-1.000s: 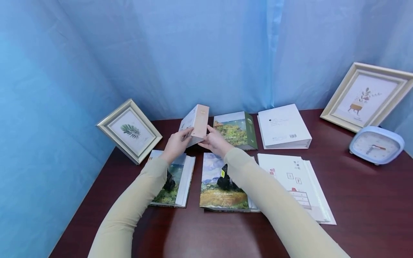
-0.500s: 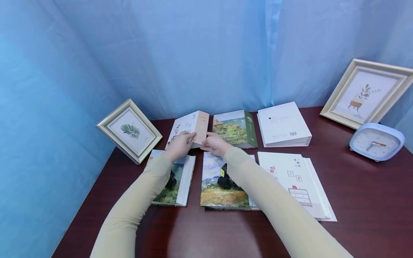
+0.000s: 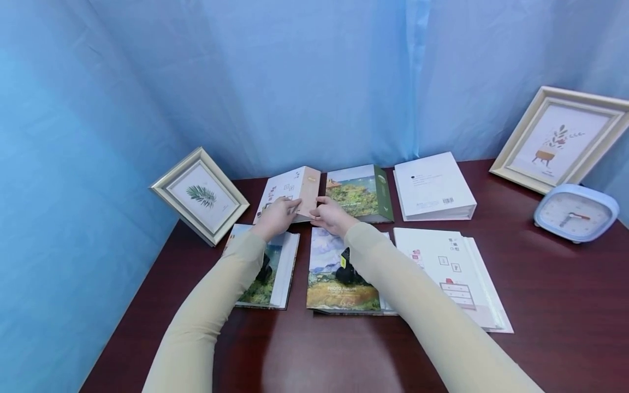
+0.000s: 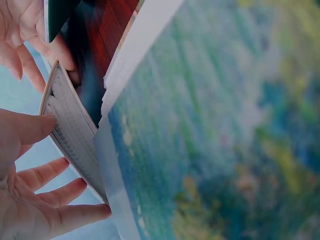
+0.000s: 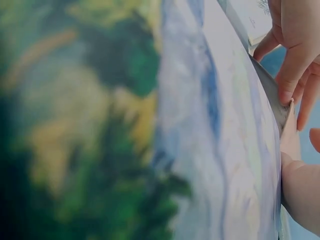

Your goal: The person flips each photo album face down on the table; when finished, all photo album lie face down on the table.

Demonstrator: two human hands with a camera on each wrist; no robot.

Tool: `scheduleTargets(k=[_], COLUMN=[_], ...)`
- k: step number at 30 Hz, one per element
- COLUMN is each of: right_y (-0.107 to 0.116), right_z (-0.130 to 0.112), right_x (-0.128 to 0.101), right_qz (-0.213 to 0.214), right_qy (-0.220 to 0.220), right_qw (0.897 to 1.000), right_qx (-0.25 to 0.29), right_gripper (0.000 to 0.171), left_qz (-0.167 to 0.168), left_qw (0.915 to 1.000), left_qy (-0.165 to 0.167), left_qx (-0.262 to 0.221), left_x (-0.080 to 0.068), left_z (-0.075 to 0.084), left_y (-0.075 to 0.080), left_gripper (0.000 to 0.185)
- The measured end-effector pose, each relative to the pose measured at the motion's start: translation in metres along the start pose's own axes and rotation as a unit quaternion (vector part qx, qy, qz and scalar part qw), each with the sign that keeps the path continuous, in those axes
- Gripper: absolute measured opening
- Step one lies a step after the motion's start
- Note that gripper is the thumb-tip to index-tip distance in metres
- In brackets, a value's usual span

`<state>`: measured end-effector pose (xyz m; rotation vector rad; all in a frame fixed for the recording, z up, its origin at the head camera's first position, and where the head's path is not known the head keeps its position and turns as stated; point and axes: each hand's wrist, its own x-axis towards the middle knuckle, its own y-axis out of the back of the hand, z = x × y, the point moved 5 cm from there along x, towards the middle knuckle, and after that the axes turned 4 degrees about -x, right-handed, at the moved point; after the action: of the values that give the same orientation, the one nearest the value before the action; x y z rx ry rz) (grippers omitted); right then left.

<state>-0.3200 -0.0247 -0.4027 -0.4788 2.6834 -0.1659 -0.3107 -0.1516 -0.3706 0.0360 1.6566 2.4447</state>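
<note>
A white and pink photo album (image 3: 287, 188) lies at the back left, its pink spine (image 3: 308, 191) facing right. My left hand (image 3: 276, 217) rests on its cover near the front edge; in the left wrist view the left hand (image 4: 35, 200) has its fingers spread and straight along it. At the spine's front corner, my right hand (image 3: 333, 214) touches the album with extended fingers. In the left wrist view the right hand (image 4: 35, 30) sits beyond the album's page edges (image 4: 75, 135). The right wrist view shows only part of the right hand (image 5: 300, 187).
Beside it lie a landscape album (image 3: 351, 191) with a green spine and a white album (image 3: 432, 185). In front are two painted albums (image 3: 282, 273) (image 3: 339, 284) and a white one (image 3: 457, 273). Picture frames (image 3: 201, 194) (image 3: 555, 136) and a blue clock (image 3: 576, 214) flank them.
The white and pink album has come down from a tilted, raised position onto the table. Both hands moved down with it, and the right hand's fingers have since loosened at the spine.
</note>
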Motion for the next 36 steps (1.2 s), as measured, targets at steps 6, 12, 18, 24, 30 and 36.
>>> scheduleTargets(k=[6, 12, 18, 24, 30, 36], right_y=[0.002, 0.005, 0.01, 0.01, 0.009, 0.009], right_z=[-0.002, -0.005, -0.004, -0.004, -0.003, -0.003], right_x=[-0.006, -0.008, -0.007, -0.012, -0.017, -0.022], right_qz=[0.0, -0.016, -0.018, -0.015, -0.014, -0.015], right_qy=[0.007, 0.011, 0.003, 0.007, 0.019, 0.014], right_qw=[0.999, 0.997, 0.999, 1.0, 1.0, 0.999], right_qx=[-0.046, -0.069, -0.035, -0.026, -0.019, -0.024], right_gripper=[0.061, 0.058, 0.057, 0.054, 0.052, 0.051], left_qz=[-0.003, -0.01, -0.008, -0.011, -0.018, -0.02], left_qw=[1.0, 0.9999, 0.9999, 0.9985, 0.9963, 0.9962], left_qy=[-0.005, 0.009, 0.013, 0.011, 0.023, 0.005], left_qx=[0.004, 0.01, 0.006, -0.052, -0.081, -0.085], left_x=[0.0, 0.001, 0.001, -0.004, -0.011, -0.019], left_z=[0.002, 0.003, 0.001, -0.003, -0.007, -0.009], left_y=[-0.001, -0.004, -0.006, -0.004, -0.001, 0.004], left_gripper=[0.041, 0.044, 0.049, 0.048, 0.048, 0.048])
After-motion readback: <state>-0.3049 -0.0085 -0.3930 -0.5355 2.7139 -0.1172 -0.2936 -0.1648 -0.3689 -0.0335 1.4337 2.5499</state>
